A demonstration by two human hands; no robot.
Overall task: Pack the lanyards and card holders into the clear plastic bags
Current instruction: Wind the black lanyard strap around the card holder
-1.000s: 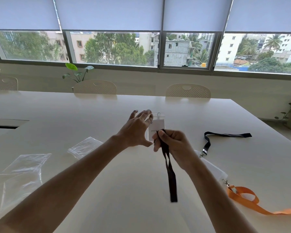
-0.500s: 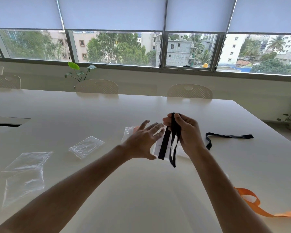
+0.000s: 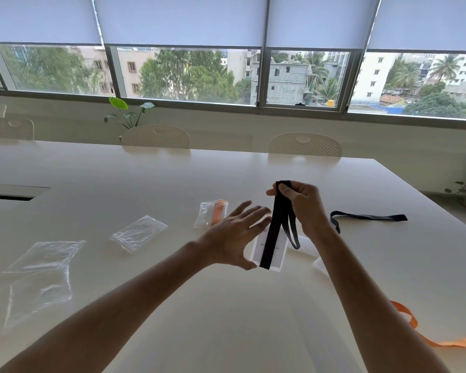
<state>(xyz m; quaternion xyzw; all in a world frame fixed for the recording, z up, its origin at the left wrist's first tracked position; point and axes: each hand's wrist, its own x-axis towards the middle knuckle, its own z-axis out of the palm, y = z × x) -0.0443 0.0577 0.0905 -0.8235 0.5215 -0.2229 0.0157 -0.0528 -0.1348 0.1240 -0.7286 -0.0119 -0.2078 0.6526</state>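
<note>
My right hand (image 3: 303,204) pinches the folded top of a black lanyard (image 3: 271,238), whose strands hang down over a white card holder (image 3: 279,253). My left hand (image 3: 233,235) is beside the card holder with fingers spread, its thumb and fingertips at the holder's left edge. A filled clear bag (image 3: 211,212) with an orange lanyard inside lies beyond my left hand. Empty clear bags lie to the left: a small one (image 3: 138,232) and larger ones (image 3: 39,275). A second black lanyard (image 3: 369,218) lies to the right, and an orange lanyard (image 3: 425,335) lies at the near right.
The white table (image 3: 226,313) runs to a right edge close to the second black lanyard. Cream chairs (image 3: 304,145) stand along the far side below the windows. A cable slot (image 3: 8,193) is set into the table at left. Another card holder (image 3: 319,262) lies under my right forearm.
My right hand has gathered the black lanyard from one long hanging strap into a folded bundle and lifted it. My left hand dropped lower and spread beside the card holder.
</note>
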